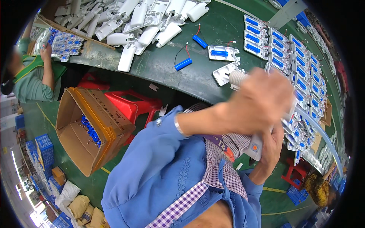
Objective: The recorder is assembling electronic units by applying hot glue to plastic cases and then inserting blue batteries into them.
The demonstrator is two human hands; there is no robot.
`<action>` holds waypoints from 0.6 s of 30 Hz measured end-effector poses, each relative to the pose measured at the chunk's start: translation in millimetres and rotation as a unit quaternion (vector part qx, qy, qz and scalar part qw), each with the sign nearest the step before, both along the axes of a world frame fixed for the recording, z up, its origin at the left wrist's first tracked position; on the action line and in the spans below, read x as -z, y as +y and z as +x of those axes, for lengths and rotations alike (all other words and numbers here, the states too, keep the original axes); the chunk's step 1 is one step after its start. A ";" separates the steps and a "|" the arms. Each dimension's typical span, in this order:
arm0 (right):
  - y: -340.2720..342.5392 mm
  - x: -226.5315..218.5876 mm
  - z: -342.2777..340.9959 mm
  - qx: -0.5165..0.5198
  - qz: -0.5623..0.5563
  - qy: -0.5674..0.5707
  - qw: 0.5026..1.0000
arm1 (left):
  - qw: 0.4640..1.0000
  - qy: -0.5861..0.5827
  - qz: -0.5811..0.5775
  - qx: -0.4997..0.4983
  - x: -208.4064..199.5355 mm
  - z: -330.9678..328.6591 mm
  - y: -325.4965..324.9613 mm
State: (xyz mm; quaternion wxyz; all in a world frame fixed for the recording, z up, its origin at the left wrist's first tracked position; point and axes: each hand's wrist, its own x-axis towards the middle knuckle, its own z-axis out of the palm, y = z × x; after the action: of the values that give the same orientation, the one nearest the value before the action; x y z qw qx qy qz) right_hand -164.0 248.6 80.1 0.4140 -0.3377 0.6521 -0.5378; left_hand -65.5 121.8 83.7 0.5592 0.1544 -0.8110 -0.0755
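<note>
My left hand, smeared by motion, reaches across to the right and looks curled closed; whatever is in it is hidden. At its left edge a white ribbed cylinder with a dark tip sticks out; I cannot tell if the hand grips it. Just below, my right hand is closed around a white plastic casing with an orange button. Beyond the left hand lie an open white half-shell and another half-shell holding a blue battery. Two loose wired blue batteries rest to their left.
White casings are heaped at the far left of the green table. Rows of battery-filled shells cover its right side. A clear hose curves at the right. Below stand a cardboard box and red stool. Another person works left.
</note>
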 end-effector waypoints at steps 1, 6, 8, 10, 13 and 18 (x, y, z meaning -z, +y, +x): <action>-11.0 -11.0 6.3 -0.048 0.025 -0.029 0.998 | 0.998 -0.040 0.014 -0.047 15.4 19.6 -9.6; -21.2 -6.8 7.4 -0.075 0.010 -0.069 0.995 | 0.953 -0.122 0.217 -0.174 78.1 85.3 -19.2; -24.2 -5.9 8.0 -0.079 0.018 -0.062 0.995 | 0.950 -0.141 0.232 -0.153 88.2 94.5 -12.1; -24.3 -5.1 7.1 -0.081 0.025 -0.050 0.995 | 0.944 -0.157 0.251 -0.144 94.7 92.5 -8.6; -23.3 -3.8 6.2 -0.095 0.041 -0.014 0.994 | 0.947 -0.161 0.230 -0.158 97.3 82.1 -9.8; -20.0 -4.3 7.6 -0.086 0.038 -0.014 0.996 | 0.952 -0.154 0.227 -0.133 102.3 69.9 -16.1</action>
State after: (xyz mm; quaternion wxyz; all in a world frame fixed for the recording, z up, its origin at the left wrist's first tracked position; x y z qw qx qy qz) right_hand -156.4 228.7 84.4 0.4800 -0.3690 0.6350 -0.4798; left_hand 4.4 105.7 -18.6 0.3831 0.3934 -0.8207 -0.1581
